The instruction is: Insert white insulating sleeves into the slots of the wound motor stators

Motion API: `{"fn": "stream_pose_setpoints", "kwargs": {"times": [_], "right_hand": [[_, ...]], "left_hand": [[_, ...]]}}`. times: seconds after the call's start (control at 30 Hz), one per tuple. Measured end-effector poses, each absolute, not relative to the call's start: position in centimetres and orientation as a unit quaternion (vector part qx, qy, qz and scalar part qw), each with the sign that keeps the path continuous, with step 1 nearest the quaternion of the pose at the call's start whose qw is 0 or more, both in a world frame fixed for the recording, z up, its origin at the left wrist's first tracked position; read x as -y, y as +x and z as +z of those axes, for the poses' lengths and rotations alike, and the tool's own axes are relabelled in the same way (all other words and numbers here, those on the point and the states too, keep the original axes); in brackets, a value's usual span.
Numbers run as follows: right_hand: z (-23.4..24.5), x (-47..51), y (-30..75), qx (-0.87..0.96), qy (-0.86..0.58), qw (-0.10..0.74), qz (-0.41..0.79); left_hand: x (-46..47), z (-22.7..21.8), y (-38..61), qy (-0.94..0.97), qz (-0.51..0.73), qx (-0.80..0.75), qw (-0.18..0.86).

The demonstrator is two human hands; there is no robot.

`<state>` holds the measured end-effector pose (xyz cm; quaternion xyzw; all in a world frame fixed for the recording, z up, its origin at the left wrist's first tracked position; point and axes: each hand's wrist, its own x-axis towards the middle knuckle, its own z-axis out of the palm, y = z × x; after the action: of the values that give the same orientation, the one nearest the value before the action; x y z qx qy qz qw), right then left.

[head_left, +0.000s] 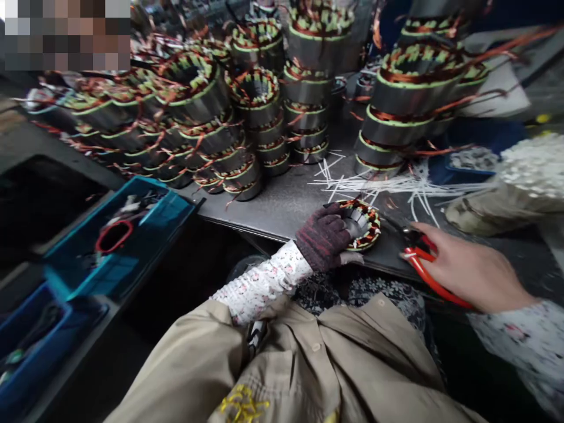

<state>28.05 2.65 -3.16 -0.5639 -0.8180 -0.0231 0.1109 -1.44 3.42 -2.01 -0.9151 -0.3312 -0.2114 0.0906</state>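
A motor stator with copper windings and pale green insulation rests at the front edge of the dark workbench. My left hand, in a dark maroon knit glove, is wrapped around the stator's left side. Bare and just to the right, my right hand grips red-handled pliers. Their dark jaws point left toward the stator's rim; whether the tips touch it I cannot tell. White plastic strips lie scattered behind the stator.
Stacked stators fill the bench's back and left, with another stack at back right. A cloth sack of white pieces and a blue bin stand right. Left, a teal tray holds red-handled scissors.
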Motion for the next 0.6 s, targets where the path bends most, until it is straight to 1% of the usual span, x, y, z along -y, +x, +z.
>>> {"fn": "stream_pose_setpoints", "kwargs": {"times": [0.1,0.23,0.3,0.4,0.47,0.6], "right_hand": [[-5.6,-3.4,28.7,0.816,-0.557,0.154,-0.015],[-8.1,-3.2,29.0,0.788,-0.567,0.224,-0.079],[-8.9,-3.1,28.9,0.778,-0.568,0.254,-0.09],[-9.5,-3.3,28.8,0.774,-0.559,0.284,-0.085],[-9.7,-3.7,28.7,0.769,-0.559,0.3,-0.076],[-9.9,-4.3,28.9,0.76,-0.556,0.335,-0.027]], "left_hand": [[-2.2,-2.4,-3.1,-0.885,-0.234,0.38,0.128],[-1.0,-2.7,-5.6,-0.806,-0.252,0.505,0.178],[-1.3,-2.5,-6.6,-0.761,-0.22,0.588,0.167],[-3.2,-1.7,-7.4,-0.705,-0.135,0.687,0.113],[-4.9,-1.0,-7.5,-0.69,-0.101,0.712,0.087],[-7.9,0.2,-7.2,-0.693,-0.086,0.713,0.07]]}}
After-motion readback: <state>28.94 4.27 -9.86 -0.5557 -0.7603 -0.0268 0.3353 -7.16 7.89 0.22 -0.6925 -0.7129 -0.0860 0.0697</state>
